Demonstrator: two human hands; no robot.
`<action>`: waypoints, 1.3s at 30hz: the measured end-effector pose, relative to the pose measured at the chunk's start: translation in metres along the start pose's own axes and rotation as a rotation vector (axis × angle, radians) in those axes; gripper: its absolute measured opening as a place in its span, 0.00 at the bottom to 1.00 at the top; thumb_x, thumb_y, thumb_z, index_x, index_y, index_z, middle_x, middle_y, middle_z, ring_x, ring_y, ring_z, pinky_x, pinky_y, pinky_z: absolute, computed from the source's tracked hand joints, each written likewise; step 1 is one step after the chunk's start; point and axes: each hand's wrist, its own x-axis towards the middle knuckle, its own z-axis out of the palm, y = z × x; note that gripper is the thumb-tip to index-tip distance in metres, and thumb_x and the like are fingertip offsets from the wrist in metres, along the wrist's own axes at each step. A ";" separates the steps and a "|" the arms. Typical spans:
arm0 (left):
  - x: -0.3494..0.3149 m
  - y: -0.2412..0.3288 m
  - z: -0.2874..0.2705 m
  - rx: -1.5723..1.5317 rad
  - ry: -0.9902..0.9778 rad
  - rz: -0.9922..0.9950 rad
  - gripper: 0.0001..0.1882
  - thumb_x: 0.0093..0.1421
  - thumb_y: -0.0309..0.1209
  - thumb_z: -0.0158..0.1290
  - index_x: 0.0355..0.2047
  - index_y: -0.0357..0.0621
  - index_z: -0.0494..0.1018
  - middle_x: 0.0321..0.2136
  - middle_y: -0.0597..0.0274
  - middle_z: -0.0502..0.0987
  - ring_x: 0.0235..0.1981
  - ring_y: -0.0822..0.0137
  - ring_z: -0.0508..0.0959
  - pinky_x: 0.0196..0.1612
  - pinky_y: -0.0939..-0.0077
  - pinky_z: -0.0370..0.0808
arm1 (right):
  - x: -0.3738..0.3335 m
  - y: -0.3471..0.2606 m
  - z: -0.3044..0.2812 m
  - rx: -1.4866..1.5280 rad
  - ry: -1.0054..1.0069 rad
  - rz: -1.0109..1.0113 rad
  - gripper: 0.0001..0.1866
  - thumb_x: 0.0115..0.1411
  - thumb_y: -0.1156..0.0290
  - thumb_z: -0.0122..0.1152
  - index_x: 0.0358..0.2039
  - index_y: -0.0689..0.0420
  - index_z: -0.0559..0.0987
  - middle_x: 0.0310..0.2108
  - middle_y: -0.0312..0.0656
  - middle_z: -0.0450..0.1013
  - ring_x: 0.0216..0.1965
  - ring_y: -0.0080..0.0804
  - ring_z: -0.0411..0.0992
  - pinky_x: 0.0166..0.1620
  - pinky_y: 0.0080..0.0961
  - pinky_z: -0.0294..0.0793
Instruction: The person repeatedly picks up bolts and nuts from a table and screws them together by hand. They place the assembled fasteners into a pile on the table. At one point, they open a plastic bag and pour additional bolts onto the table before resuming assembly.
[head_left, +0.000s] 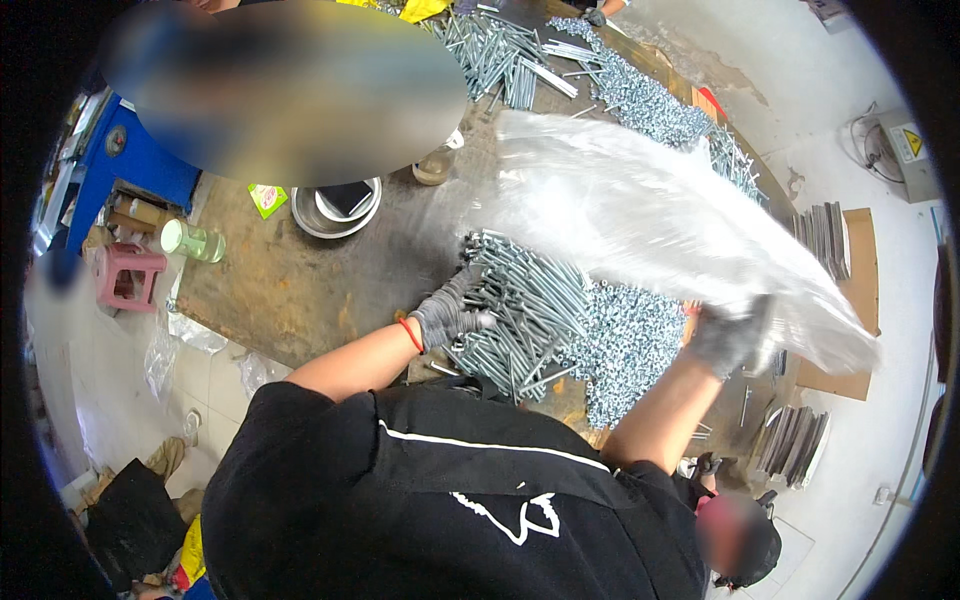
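My left hand (447,315), in a grey glove, rests at the left edge of a heap of long metal bolts (530,310). Its thumb and fingers are spread apart against the bolts, without a grasp on any. My right hand (732,338), also gloved and smeared by motion, is closed on a large clear plastic bag (640,200). The bag billows out across the table and past its right edge, blurred, and covers part of what lies beneath. Between my hands, right of the bolts, spreads a pile of small metal nuts (625,345).
More bolts (500,55) and nuts (650,100) lie along the table's far side. Metal bowls (335,222) with a dark flat item, a green-tinted jar (192,241) and a pink stool (130,277) are leftward. Stacked flat pieces (792,445) stand at right. Other people are nearby.
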 end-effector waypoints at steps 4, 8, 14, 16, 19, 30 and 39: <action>0.015 0.032 0.030 -0.110 -0.123 0.417 0.43 0.46 0.43 0.65 0.58 0.42 0.57 0.53 0.59 0.66 0.53 0.63 0.66 0.59 0.68 0.61 | -0.051 0.111 -0.087 -0.363 -0.198 0.562 0.25 0.58 0.63 0.53 0.53 0.62 0.64 0.49 0.47 0.66 0.50 0.38 0.66 0.50 0.35 0.69; 0.027 0.017 0.007 -0.390 0.058 0.106 0.29 0.50 0.27 0.58 0.53 0.38 0.62 0.48 0.58 0.71 0.49 0.63 0.71 0.52 0.68 0.68 | -0.114 0.160 -0.109 -0.756 -0.768 0.647 0.26 0.57 0.69 0.56 0.55 0.62 0.64 0.53 0.44 0.64 0.56 0.34 0.60 0.59 0.30 0.57; 0.006 -0.068 -0.113 0.583 0.687 -0.142 0.17 0.55 0.30 0.49 0.46 0.44 0.70 0.43 0.54 0.73 0.44 0.60 0.72 0.47 0.67 0.70 | -0.028 0.160 -0.094 -0.847 -0.718 0.657 0.31 0.49 0.63 0.68 0.50 0.63 0.70 0.43 0.42 0.72 0.45 0.31 0.69 0.50 0.27 0.67; -0.001 -0.084 -0.133 1.112 0.802 -0.345 0.19 0.56 0.35 0.48 0.48 0.44 0.70 0.48 0.51 0.72 0.50 0.57 0.71 0.51 0.64 0.68 | 0.021 0.176 -0.091 -0.968 -0.680 0.504 0.26 0.50 0.66 0.65 0.48 0.63 0.72 0.39 0.42 0.74 0.40 0.28 0.71 0.46 0.24 0.69; 0.021 -0.108 -0.139 0.813 0.918 -0.333 0.19 0.56 0.34 0.48 0.48 0.44 0.70 0.49 0.52 0.72 0.50 0.58 0.71 0.51 0.65 0.68 | 0.098 0.228 -0.061 -1.353 -0.573 0.480 0.20 0.52 0.69 0.60 0.46 0.58 0.73 0.39 0.48 0.74 0.39 0.33 0.73 0.43 0.28 0.71; 0.037 -0.126 -0.142 0.543 0.933 -0.352 0.19 0.57 0.32 0.48 0.50 0.44 0.68 0.50 0.53 0.71 0.51 0.59 0.70 0.52 0.67 0.67 | 0.243 0.464 0.083 -1.853 -0.993 -0.115 0.18 0.58 0.55 0.49 0.45 0.49 0.74 0.52 0.47 0.64 0.46 0.46 0.70 0.46 0.42 0.70; 0.038 -0.122 -0.146 0.474 0.912 -0.337 0.19 0.58 0.30 0.47 0.51 0.43 0.66 0.50 0.55 0.70 0.51 0.61 0.70 0.54 0.69 0.67 | 0.224 0.464 0.018 -1.962 -1.426 -0.101 0.20 0.62 0.52 0.41 0.42 0.48 0.77 0.42 0.42 0.71 0.44 0.40 0.72 0.45 0.37 0.71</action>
